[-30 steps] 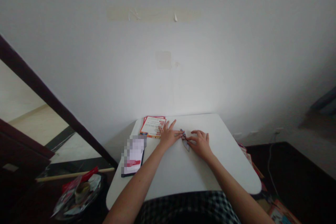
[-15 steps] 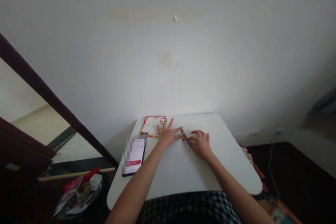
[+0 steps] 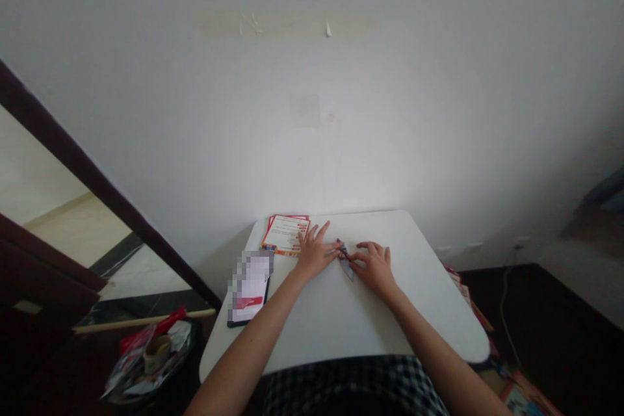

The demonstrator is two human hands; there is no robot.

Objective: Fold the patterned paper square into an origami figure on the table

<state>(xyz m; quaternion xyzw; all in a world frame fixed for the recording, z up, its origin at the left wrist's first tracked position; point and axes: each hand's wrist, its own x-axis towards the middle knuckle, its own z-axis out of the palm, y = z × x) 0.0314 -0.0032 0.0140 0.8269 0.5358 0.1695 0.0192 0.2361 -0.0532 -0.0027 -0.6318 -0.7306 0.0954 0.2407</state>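
Note:
A small folded piece of paper [image 3: 347,269], part patterned and part pale grey, lies on the white table [image 3: 331,325] between my hands. My left hand [image 3: 314,255] has its index finger and thumb on the upper end of the paper, while its other fingers spread away over the table. From the right side, the thumb and index finger of my right hand [image 3: 373,266] grip the paper near its middle. The fingertips cover part of it, so its exact folds cannot be made out.
Printed cards or sheets with red borders [image 3: 283,234] are stacked at the table's back left. A phone [image 3: 251,289] lies in front of them. The wall [image 3: 341,162] rises behind the table. On the floor at left stands a bag-lined bin [image 3: 151,364]; papers [image 3: 524,396] lie at right.
My left hand has slid slightly right, its index finger and thumb drawing closer together over the paper's upper end. My right hand has barely moved.

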